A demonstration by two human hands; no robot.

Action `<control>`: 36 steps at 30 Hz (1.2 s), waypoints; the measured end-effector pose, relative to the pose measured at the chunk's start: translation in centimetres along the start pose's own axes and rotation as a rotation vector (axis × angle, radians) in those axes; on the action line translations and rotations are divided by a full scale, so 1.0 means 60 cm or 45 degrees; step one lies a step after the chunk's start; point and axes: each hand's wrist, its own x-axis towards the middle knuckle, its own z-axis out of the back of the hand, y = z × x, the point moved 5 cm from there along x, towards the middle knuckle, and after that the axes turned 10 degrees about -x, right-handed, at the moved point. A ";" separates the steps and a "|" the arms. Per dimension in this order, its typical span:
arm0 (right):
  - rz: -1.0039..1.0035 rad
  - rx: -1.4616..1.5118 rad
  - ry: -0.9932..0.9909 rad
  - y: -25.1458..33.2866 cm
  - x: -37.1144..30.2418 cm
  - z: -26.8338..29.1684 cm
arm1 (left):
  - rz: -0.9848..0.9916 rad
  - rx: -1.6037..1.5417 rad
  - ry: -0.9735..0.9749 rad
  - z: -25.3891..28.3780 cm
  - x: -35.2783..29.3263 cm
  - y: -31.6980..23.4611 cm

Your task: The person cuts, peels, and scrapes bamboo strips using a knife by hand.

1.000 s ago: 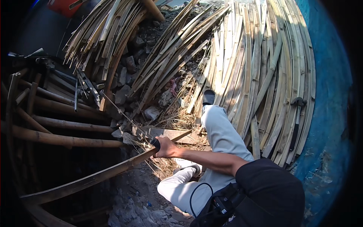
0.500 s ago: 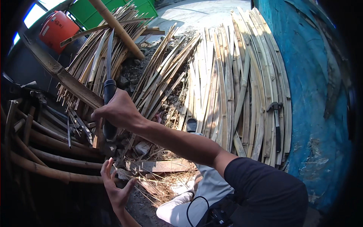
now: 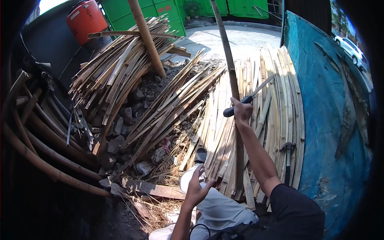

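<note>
My right hand [image 3: 242, 111] is raised over the bamboo pile and shut on a knife [image 3: 251, 98] with a black handle; its long blade points up to the right. A long thin bamboo strip [image 3: 226, 52] stands nearly upright, passing by that hand from the pile to the top edge; I cannot tell whether the hand grips it too. My left hand [image 3: 197, 188] hovers lower, fingers spread, holding nothing, just above my knee in light trousers [image 3: 218, 208].
Split bamboo strips [image 3: 276, 120] lie stacked against a blue wall [image 3: 328, 120], with more bundles [image 3: 120, 68] at the back left. Whole bamboo poles [image 3: 44, 160] curve along the left. A hammer [image 3: 287, 158], rubble [image 3: 140, 100], a plank [image 3: 154, 190] and an orange barrel [image 3: 86, 20] are nearby.
My right hand has swung with the knife from the left side across to the right. The bamboo strip now stands upright. My left hand has risen and moved right.
</note>
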 end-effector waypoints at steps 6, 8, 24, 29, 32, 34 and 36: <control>-0.380 -0.600 -0.254 -0.202 0.011 0.077 | 0.011 -0.192 -0.771 0.270 -0.227 0.046; -0.396 -0.785 -0.290 -0.254 0.017 0.076 | 0.053 -0.096 -1.143 0.335 -0.337 0.082; -0.420 -0.834 -0.231 -0.426 0.063 0.080 | 0.322 -0.260 -1.935 0.304 -0.671 0.082; -0.324 -0.044 -0.016 -0.396 -0.031 0.116 | 0.413 -0.210 -2.037 0.306 -0.654 0.114; -0.311 -0.182 0.137 -0.292 -0.103 0.122 | 0.491 -0.126 -2.147 0.318 -0.679 0.136; -0.264 -0.177 0.179 -0.291 -0.108 0.143 | 0.586 -0.055 -2.209 0.337 -0.686 0.162; -0.212 -0.161 0.236 -0.272 -0.120 0.141 | 0.758 0.042 -2.300 0.353 -0.722 0.183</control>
